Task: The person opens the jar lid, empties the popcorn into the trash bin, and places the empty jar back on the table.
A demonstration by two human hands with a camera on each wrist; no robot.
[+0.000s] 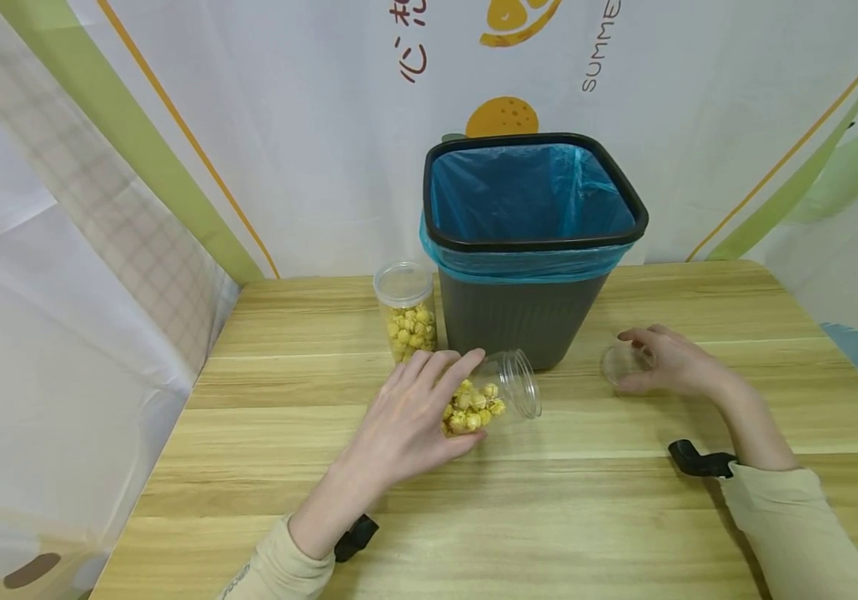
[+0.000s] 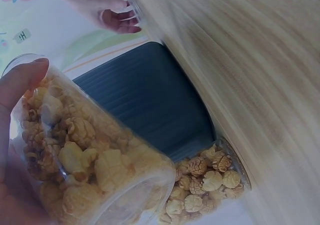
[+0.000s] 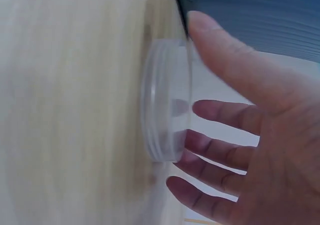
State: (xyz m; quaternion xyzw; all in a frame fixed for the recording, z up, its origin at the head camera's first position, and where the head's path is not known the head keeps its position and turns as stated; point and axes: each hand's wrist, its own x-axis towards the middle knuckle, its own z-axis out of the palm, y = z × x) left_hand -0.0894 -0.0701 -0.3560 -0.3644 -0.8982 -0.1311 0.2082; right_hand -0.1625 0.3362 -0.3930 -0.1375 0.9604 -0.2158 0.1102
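Observation:
My left hand [image 1: 417, 417] grips a clear plastic jar [image 1: 507, 383] of yellow popcorn from above. The jar is tipped on its side, its lidless threaded mouth towards the right; in the left wrist view its popcorn [image 2: 80, 150] shows through the wall. To the right, my right hand [image 1: 672, 362] is at a clear round lid [image 1: 616, 367] on the table. The right wrist view shows the thumb and fingers spread around the lid [image 3: 167, 102], not closed on it; whether a fingertip touches it I cannot tell.
A dark grey bin [image 1: 522, 312] lined with a blue bag [image 1: 526, 265] stands at the table's back. Left of it is a second, lidded jar [image 1: 411, 325] of popcorn, upright. The wooden table [image 1: 263, 433] ends at a printed white curtain [image 1: 308, 150].

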